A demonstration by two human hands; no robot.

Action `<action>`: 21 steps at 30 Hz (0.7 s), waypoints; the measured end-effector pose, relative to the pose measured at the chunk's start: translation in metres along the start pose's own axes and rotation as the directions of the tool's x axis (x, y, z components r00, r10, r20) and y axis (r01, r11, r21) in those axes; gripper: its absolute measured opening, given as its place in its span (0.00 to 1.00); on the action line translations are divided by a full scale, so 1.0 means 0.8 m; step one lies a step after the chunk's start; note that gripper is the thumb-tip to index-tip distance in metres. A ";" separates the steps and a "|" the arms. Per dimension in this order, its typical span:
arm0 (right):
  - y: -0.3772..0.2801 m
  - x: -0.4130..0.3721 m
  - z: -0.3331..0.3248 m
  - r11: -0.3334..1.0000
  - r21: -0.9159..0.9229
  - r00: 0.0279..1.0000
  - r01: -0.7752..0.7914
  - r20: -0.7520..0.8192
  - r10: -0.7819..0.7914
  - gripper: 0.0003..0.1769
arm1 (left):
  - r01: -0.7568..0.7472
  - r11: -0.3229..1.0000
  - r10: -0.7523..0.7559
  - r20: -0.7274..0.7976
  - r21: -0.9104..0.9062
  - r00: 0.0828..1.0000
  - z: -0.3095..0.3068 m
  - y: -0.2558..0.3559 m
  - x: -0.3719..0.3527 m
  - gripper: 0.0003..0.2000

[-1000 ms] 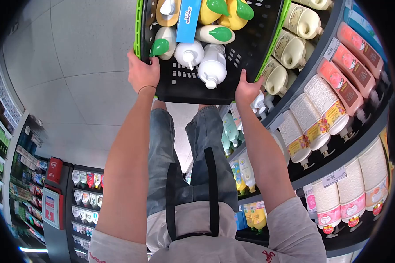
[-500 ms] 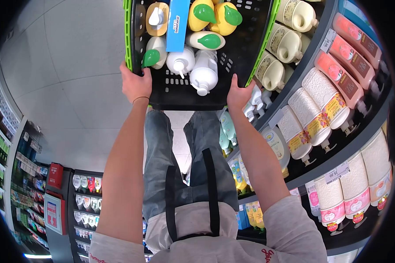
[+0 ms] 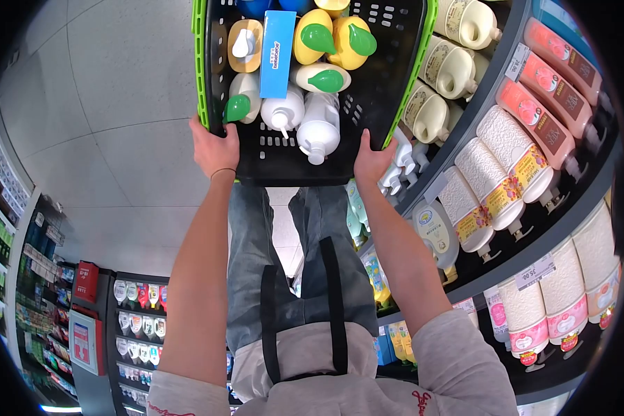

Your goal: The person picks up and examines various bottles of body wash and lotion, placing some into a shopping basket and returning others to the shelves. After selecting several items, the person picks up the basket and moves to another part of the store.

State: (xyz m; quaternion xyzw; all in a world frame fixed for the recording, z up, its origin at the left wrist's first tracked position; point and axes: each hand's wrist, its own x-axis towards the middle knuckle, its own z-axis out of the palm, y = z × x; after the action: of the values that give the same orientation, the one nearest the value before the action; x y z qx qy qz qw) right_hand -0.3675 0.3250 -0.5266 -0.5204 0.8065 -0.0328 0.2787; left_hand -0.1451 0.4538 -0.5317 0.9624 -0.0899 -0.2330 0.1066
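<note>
A black basket with a green rim is held between both hands, above the person's legs. My left hand grips its left near corner, thumb over the edge, fingers hidden underneath. At the right near corner, my right hand holds the rim the same way. Inside lie a blue box, two yellow bottles with green caps, a cream bottle with a green cap, a white bottle, a white pump bottle and an amber pump bottle. Blue items show at the far end.
A curved shelf close on the right holds pink bottles, white textured pump bottles and cream bottles. Grey floor tiles spread out on the left. Shelves with small bottles stand at the lower left.
The basket and both hands have shifted slightly down in view, toward the body. More of the basket's far end shows, including blue items. Both hands keep their hold.
</note>
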 end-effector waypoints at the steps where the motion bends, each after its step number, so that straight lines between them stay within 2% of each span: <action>1: 0.004 0.001 0.001 1.000 -0.001 1.000 0.002 0.000 -0.002 0.25 | 0.001 1.000 -0.001 0.000 -0.002 1.000 0.000 0.000 -0.001 0.25; 3: 0.015 0.002 0.005 1.000 -0.010 1.000 0.007 0.000 -0.007 0.25 | 0.039 0.998 -0.040 0.013 0.044 0.999 -0.001 -0.002 -0.004 0.25; 7: 0.037 0.009 0.004 0.999 -0.030 0.998 0.031 0.047 -0.030 0.28 | 0.065 0.998 -0.065 0.032 0.019 0.997 -0.003 -0.003 -0.004 0.25; 9: 0.068 0.016 0.003 0.973 0.031 0.970 0.227 0.077 -0.229 0.32 | 0.073 0.996 -0.071 0.044 -0.048 0.997 -0.004 -0.005 -0.006 0.26; 10: 0.049 0.009 -0.008 0.964 0.118 0.965 0.240 0.079 -0.250 0.37 | 0.092 0.994 -0.090 0.040 -0.052 0.995 -0.005 -0.006 -0.007 0.26; 11: 0.030 0.006 -0.020 0.962 0.110 0.961 0.250 0.092 -0.260 0.37 | 0.083 0.996 -0.082 0.034 -0.039 0.996 -0.004 -0.006 -0.006 0.27; 13: -0.023 -0.003 -0.045 0.887 0.090 0.888 0.452 0.048 -0.457 0.37 | 0.087 0.996 -0.086 0.032 -0.024 0.996 -0.002 -0.009 -0.005 0.27; 14: -0.041 0.000 -0.049 0.887 0.085 0.886 0.455 0.056 -0.460 0.37 | 0.078 0.997 -0.077 0.036 -0.015 0.996 -0.002 -0.010 -0.005 0.26; 16: -0.067 0.019 -0.042 0.781 0.362 0.769 0.509 0.215 -0.601 0.37 | 0.072 0.997 -0.071 0.040 -0.013 0.997 -0.001 -0.013 -0.006 0.26; 17: -0.073 0.030 -0.026 0.775 0.362 0.763 0.517 0.214 -0.610 0.37 | 0.059 0.998 -0.059 0.039 0.000 0.997 -0.002 -0.013 -0.006 0.26; 19: -0.088 0.055 0.017 0.810 0.542 0.799 0.226 0.372 -0.472 0.36 | 0.051 0.999 -0.051 0.037 0.004 0.998 -0.001 -0.015 -0.004 0.26; 21: -0.108 0.072 0.047 0.895 0.445 0.859 -0.016 0.464 -0.215 0.38 | 0.055 0.998 -0.054 0.044 -0.013 0.998 0.003 -0.017 -0.005 0.25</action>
State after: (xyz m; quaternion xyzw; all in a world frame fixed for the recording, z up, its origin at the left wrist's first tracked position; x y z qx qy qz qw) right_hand -0.2958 0.2449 -0.5525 -0.4775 0.6492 -0.0899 0.5851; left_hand -0.1482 0.4676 -0.5353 0.9584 -0.0642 -0.2575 0.1048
